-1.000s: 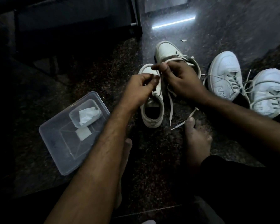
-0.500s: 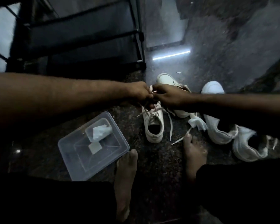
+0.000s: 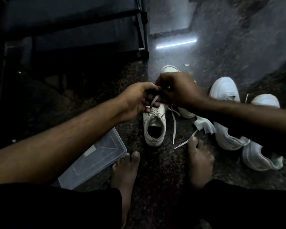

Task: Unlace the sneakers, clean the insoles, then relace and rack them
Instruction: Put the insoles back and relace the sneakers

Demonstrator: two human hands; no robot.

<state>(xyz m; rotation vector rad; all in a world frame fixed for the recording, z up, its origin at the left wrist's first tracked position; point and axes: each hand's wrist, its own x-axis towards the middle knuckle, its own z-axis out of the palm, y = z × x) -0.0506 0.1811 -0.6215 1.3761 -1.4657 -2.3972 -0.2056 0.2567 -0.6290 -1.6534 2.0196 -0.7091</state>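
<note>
A white sneaker (image 3: pixel 153 128) stands on the dark floor, heel toward me, its opening showing. My left hand (image 3: pixel 137 100) and my right hand (image 3: pixel 180 91) meet just above its front, and both pinch its white lace (image 3: pixel 153 102). Loose lace ends (image 3: pixel 174 124) trail down to the right of the shoe. Behind my right hand lies a second white sneaker (image 3: pixel 169 69), mostly hidden. Two more white sneakers (image 3: pixel 224 91) (image 3: pixel 265 100) sit to the right, partly under my right forearm.
A clear plastic box (image 3: pixel 96 156) lies at the lower left, half hidden by my left arm. A white cloth (image 3: pixel 204 125) lies beside the right sneakers. My bare feet (image 3: pixel 125 171) (image 3: pixel 199 159) rest on the floor. A dark shoe rack (image 3: pixel 73 25) stands at the back left.
The view has tilted back down and nearer. Both hands stay pinched together on the lace over the sneaker's front. My left arm now covers most of the plastic box.
</note>
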